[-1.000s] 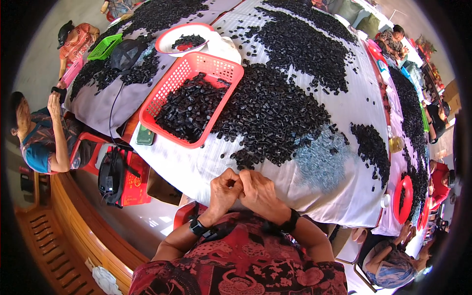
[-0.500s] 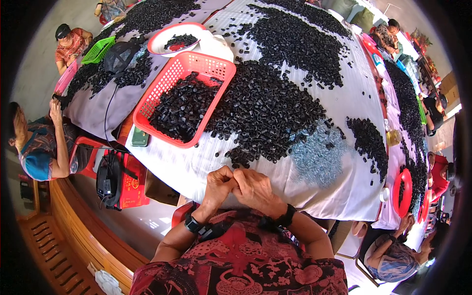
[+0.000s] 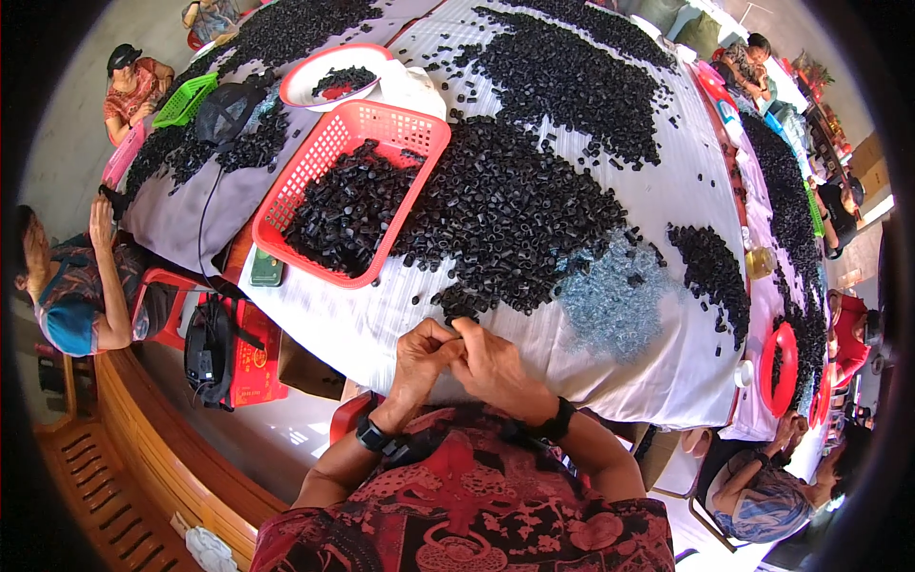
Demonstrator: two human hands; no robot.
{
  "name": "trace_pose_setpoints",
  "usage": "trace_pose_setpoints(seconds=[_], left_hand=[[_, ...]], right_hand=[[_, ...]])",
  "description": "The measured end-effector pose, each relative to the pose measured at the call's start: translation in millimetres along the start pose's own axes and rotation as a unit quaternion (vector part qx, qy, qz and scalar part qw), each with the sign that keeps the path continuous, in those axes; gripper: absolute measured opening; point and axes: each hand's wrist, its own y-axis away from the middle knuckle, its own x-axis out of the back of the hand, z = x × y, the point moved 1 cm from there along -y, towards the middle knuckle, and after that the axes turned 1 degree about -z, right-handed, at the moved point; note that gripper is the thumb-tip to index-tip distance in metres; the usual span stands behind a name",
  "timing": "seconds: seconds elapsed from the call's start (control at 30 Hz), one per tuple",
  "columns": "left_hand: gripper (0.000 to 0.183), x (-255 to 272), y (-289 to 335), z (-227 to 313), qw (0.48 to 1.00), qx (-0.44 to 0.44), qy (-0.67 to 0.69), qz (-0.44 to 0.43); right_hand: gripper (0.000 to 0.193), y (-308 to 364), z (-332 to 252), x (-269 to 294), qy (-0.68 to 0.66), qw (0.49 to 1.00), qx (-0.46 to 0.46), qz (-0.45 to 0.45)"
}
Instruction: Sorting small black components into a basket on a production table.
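Note:
My left hand (image 3: 419, 362) and my right hand (image 3: 494, 364) meet fingertip to fingertip at the near edge of the table. Both are closed in a pinch; whatever sits between the fingers is too small and covered to name. Just beyond them spreads a big heap of small black ring-like plastic pieces (image 3: 515, 210). To its right lies a pile of small clear bluish pieces (image 3: 615, 300). A pink-red perforated plastic basket (image 3: 434, 153), partly filled with black pieces, stands at the heap's left.
A red-rimmed white basin (image 3: 295, 91) stands behind the basket. Beside the basket lies a dark green flat case (image 3: 267, 268). More black pieces (image 3: 710, 276) cover the white cloth (image 3: 324, 319). Other people sit around the tables, left and right. A red box (image 3: 259, 357) is below at left.
My hands stay together, with the fingers shifting a little in their pinch. The whole view has moved slightly. The basket and heaps look the same.

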Motion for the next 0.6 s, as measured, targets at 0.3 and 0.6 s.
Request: trace_pose_setpoints(seconds=[0.3, 0.6], left_hand=[[0.01, 20.8, -8.2, 21.5, 0.999, -0.009, -0.003, 0.034], [0.012, 40.1, -12.1, 45.9, 0.992, -0.091, -0.037, 0.084]], right_hand=[[0.028, 11.0, 61.8, 80.1, 0.146, 0.977, -0.144, 0.05], [0.023, 22.3, 81.6, 67.3, 0.235, 0.963, -0.126, -0.021]])
